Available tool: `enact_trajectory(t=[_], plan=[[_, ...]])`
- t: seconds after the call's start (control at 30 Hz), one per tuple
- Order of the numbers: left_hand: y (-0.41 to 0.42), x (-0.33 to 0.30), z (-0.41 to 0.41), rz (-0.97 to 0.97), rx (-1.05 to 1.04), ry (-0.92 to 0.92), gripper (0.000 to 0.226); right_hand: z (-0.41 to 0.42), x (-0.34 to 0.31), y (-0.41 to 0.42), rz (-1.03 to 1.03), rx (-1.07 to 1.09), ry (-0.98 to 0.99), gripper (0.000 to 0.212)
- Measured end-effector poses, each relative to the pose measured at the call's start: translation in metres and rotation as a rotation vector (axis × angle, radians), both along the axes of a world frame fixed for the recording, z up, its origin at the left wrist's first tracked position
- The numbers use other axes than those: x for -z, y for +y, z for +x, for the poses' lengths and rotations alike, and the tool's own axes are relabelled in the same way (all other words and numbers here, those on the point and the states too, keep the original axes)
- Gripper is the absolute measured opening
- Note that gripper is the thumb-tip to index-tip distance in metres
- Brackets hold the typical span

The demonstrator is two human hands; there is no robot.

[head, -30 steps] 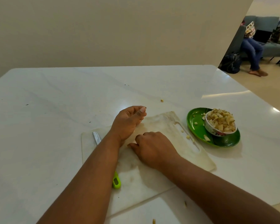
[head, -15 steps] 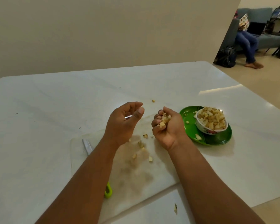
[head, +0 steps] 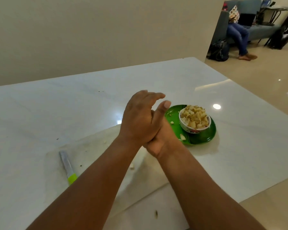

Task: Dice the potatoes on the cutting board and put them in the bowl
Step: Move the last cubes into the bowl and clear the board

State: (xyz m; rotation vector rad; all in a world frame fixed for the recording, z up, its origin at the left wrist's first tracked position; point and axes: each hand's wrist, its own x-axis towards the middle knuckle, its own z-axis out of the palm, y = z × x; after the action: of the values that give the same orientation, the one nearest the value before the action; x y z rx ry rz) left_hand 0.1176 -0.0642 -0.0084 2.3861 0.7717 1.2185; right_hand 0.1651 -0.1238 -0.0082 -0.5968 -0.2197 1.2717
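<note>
A small patterned bowl (head: 192,130) heaped with diced potato (head: 194,117) stands on a green plate (head: 204,136) right of the pale cutting board (head: 93,146). My two hands are pressed together above the board's far right corner, just left of the plate. My left hand (head: 140,118) lies on top with fingers straight, covering my right hand (head: 158,143), which is cupped palm-up beneath it. The potato pieces it scooped are hidden between the palms. A few loose dice (head: 132,167) stay on the board.
A knife (head: 67,165) with a lime-green handle lies on the board's left side. Stray potato bits (head: 182,137) sit on the plate. The white table's right edge drops to the floor; a person sits on a sofa (head: 259,30) far beyond.
My right hand scooped dice off the board and lifted them toward the plate. My left hand has now closed down over it, hiding the pieces.
</note>
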Motion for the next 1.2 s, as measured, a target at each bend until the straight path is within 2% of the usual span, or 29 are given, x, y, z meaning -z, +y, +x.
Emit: enact_trajectory(t=[0.07, 0.13, 0.2, 0.23, 0.33, 0.4, 0.43, 0.5, 0.6, 0.7, 0.9, 1.07, 1.13, 1.2], plan=[[-0.008, -0.013, 0.022, 0.013, 0.039, -0.12, 0.054, 0.03, -0.014, -0.002, -0.059, 0.036, -0.182, 0.026], [-0.017, -0.023, 0.044, -0.114, 0.118, -0.286, 0.046, 0.067, -0.033, -0.008, -0.157, 0.178, -0.407, 0.022], [-0.024, -0.025, 0.064, -0.274, 0.168, -0.377, 0.043, 0.106, -0.048, -0.013, -0.282, 0.377, -0.652, 0.025], [-0.025, -0.024, 0.073, -0.34, 0.155, -0.388, 0.044, 0.122, -0.05, -0.013, -0.339, 0.473, -0.83, 0.032], [-0.022, -0.01, 0.098, -0.547, 0.106, -0.382, 0.05, 0.162, -0.036, -0.005, -0.506, 0.662, -1.532, 0.046], [-0.019, 0.001, 0.11, -0.667, 0.097, -0.303, 0.049, 0.172, -0.022, -0.002, -0.516, 0.602, -1.832, 0.042], [-0.018, 0.007, 0.115, -0.713, 0.097, -0.252, 0.047, 0.172, -0.015, -0.001, -0.516, 0.541, -1.9, 0.038], [-0.017, 0.018, 0.119, -0.784, 0.108, -0.195, 0.047, 0.172, -0.002, -0.001, -0.489, 0.441, -1.951, 0.03], [-0.017, 0.029, 0.122, -0.85, 0.146, -0.198, 0.051, 0.169, 0.013, 0.0, -0.417, 0.403, -1.891, 0.025], [-0.017, 0.031, 0.12, -0.923, 0.143, -0.309, 0.054, 0.162, 0.019, 0.006, -0.355, 0.413, -1.836, 0.026], [-0.012, 0.031, 0.111, -0.905, 0.081, -0.457, 0.056, 0.149, 0.02, 0.018, -0.248, 0.399, -1.782, 0.033], [-0.009, 0.029, 0.108, -0.882, 0.082, -0.498, 0.061, 0.151, 0.017, 0.009, -0.248, 0.417, -1.751, 0.017], [-0.008, 0.029, 0.109, -0.891, 0.097, -0.494, 0.066, 0.152, 0.019, 0.006, -0.268, 0.432, -1.753, 0.015], [-0.006, 0.03, 0.109, -0.908, 0.085, -0.488, 0.065, 0.151, 0.016, 0.003, -0.242, 0.452, -1.663, 0.019]])
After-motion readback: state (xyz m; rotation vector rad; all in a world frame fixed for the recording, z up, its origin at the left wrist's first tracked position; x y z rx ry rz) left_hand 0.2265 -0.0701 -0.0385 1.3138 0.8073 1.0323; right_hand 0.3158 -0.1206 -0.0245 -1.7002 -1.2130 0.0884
